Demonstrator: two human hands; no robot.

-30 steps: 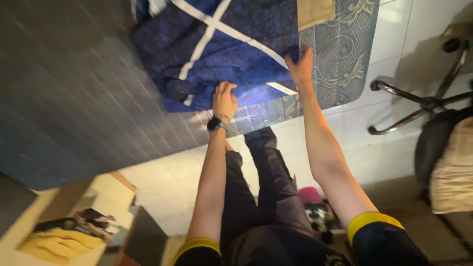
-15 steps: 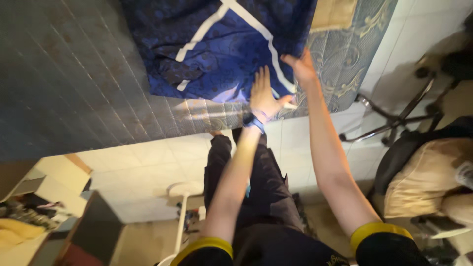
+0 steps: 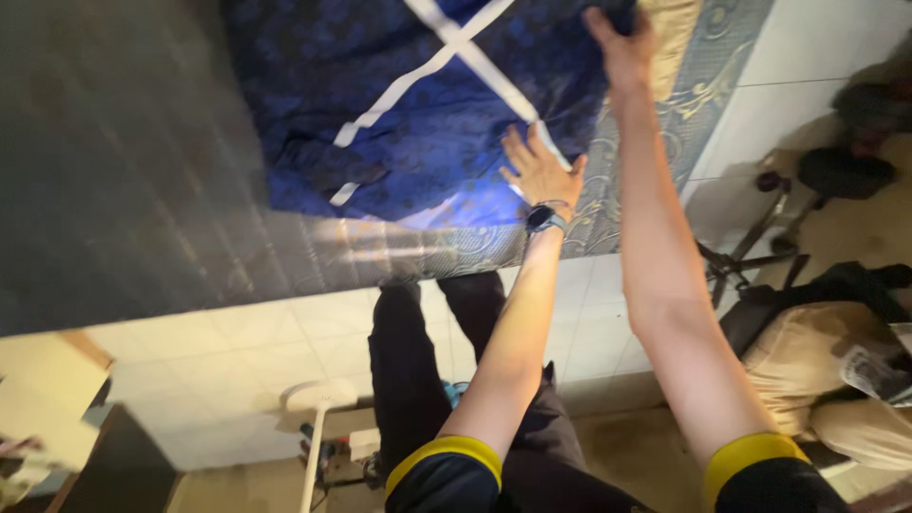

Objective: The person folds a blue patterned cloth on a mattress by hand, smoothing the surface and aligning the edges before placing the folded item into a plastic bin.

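A dark blue patterned cloth (image 3: 418, 104) with white stripes lies spread on a grey-blue quilted mattress (image 3: 123, 171). My left hand (image 3: 538, 169), a dark watch on its wrist, lies flat with fingers apart on the cloth's near right corner. My right hand (image 3: 619, 43) reaches farther, up to the cloth's far right edge at the top of the view, and its fingers are curled on the fabric there.
White floor tiles (image 3: 237, 351) run along the mattress edge. A black chair base (image 3: 760, 247) and a chair with a beige cushion (image 3: 807, 361) stand at the right. A white fan stand (image 3: 313, 418) and a dark cabinet (image 3: 114, 465) are at the lower left.
My right hand has moved away from me along the cloth's right edge. My left hand slid right across the cloth to its near right corner. The view swung right.
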